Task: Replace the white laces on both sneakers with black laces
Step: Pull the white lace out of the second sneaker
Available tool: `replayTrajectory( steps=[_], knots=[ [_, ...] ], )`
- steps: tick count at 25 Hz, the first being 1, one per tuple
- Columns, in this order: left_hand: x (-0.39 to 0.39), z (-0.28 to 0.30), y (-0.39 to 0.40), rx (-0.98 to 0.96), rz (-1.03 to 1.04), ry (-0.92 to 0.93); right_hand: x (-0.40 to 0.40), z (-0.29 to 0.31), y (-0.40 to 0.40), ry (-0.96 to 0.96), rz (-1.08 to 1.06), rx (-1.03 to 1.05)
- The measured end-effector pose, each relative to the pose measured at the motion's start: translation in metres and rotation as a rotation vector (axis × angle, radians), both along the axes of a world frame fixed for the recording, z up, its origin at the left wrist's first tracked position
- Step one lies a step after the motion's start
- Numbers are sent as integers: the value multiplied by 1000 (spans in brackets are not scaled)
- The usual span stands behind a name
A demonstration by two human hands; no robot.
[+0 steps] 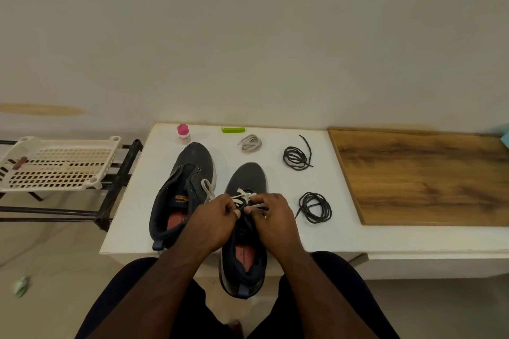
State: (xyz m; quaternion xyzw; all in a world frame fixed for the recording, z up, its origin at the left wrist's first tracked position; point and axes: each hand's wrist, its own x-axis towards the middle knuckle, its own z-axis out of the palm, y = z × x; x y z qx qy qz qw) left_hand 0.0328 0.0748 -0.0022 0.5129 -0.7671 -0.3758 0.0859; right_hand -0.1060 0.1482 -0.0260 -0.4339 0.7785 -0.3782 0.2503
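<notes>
2 dark grey sneakers with a matte, woven-looking upper and reddish insoles stand on a smooth white table (344, 237), toes toward the wall and heels toward the person, long axes running near to far. The left sneaker (183, 192) sits wholly on the tabletop with its tongue area open and bare of lacing, a loop of flat white lace lying against its right side. The right sneaker (245, 228) lies just beside it, its heel overhanging the near table edge, and a flat white lace (243, 197) still crosses its upper eyelets. Both hands work over that lacing: the left hand (213, 217) has its fingers curled, pinching the lace, and the right hand (271, 215) pinches a white strand between thumb and fingertips. Farther back lies a loose coil of flat white lace (250, 143). To the right are 2 thin round black laces, each wound in a rough ring: one far (297, 157), one near (315, 207), apart from each other. A small bottle with a pink cap (183, 133) and a green plastic strip (233, 129) sit at the far edge. A wood-grain board (421, 176) lies on the right, and a perforated cream plastic tray (57, 164) rests on a black rack at left.
</notes>
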Motion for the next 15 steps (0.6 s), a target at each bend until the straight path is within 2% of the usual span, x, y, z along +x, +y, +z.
replayTrajectory(
  steps=[2,5,7,9,11,15],
  knots=[
    [0,-2,0,3,-4,0,1,0,-2,65,30,14],
    [0,-3,-2,5,-18,-18,0,-3,-4,81,-58,61],
    [1,-3,-4,3,-7,-13,-5,-3,-4,-68,-181,22],
    [2,-4,-4,2,-2,-9,-9,0,-2,-223,-268,-106],
    [2,-4,-2,-5,-10,-8,-12,3,0,-168,-271,-187],
    [3,0,-3,-23,55,23,-10,8,6,9,-198,-105]
  ],
)
